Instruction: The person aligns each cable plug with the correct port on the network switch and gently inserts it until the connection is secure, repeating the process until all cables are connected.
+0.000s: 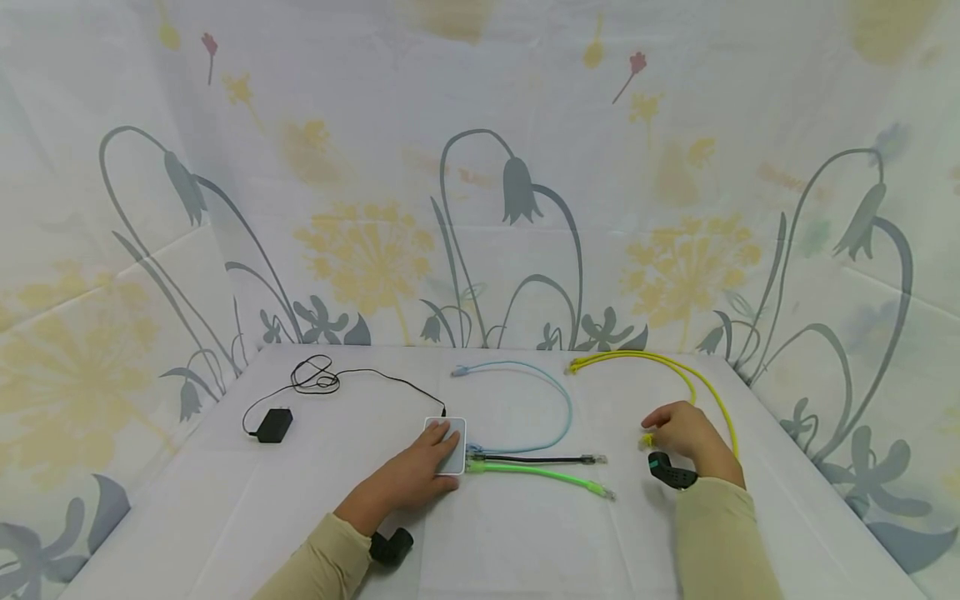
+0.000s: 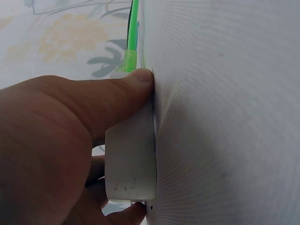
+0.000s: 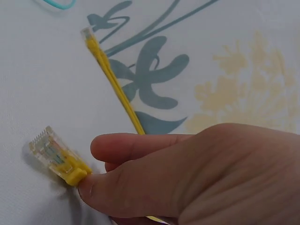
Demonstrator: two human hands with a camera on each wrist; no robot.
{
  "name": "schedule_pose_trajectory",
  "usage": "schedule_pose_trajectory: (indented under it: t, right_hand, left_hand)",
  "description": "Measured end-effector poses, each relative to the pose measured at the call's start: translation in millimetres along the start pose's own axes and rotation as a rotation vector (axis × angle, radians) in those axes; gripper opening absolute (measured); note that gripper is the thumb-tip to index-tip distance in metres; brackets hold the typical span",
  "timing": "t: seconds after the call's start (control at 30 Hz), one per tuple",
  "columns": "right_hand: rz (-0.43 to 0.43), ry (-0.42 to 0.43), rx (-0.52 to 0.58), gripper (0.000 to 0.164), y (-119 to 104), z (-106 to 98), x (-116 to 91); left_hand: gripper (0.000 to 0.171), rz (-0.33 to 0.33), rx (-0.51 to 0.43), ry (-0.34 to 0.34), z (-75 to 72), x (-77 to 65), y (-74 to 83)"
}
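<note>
My left hand (image 1: pixel 420 471) lies over a small white network box (image 1: pixel 452 458), gripping it with the thumb at one edge and fingertips at the opposite edge in the left wrist view. Into its right side run a light blue network cable (image 1: pixel 568 408), a black one (image 1: pixel 536 460) and a bright green one (image 1: pixel 540 472). My right hand (image 1: pixel 686 433) pinches a yellow network cable (image 1: pixel 720 400) just behind its clear plug (image 3: pixel 51 152). There the thumb tip meets the yellow boot, and the other fingers are partly hidden.
From the box's far edge a thin black cord (image 1: pixel 390 377) loops left to a black power adapter (image 1: pixel 275 426). Another yellow plug end (image 1: pixel 573 366) lies at the back of the white tabletop (image 1: pixel 525 542). A flower-patterned cloth (image 1: pixel 360 167) hangs behind.
</note>
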State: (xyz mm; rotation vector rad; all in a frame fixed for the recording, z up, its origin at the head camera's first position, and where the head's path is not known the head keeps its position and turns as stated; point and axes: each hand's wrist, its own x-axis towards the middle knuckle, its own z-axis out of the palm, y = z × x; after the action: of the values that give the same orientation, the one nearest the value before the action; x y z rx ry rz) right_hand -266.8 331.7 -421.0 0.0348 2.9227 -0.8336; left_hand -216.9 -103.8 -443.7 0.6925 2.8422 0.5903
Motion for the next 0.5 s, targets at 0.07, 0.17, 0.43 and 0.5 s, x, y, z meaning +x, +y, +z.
schedule_pose_trajectory:
  t: [0.07, 0.17, 0.43, 0.5]
  right_hand:
    - [-0.003, -0.007, -0.004, 0.030, -1, 2, 0]
    - [-0.032, -0.015, -0.003, 0.025, -2, 5, 1]
    - [-0.105, -0.010, -0.006, 0.016, -10, 17, 6]
    - [-0.111, -0.005, -0.017, 0.016, -13, 20, 8]
  left_hand:
    - [0.072, -0.002, 0.000, 0.000, -0.1, 0.1, 0.1]
    - [0.072, -0.005, -0.005, 0.000, 0.1, 0.2, -0.1]
    - [0.072, -0.009, -0.012, -0.004, -0.3, -0.8, 0.6]
    - [0.072, -0.011, -0.015, -0.004, -0.6, -1.0, 1.0]
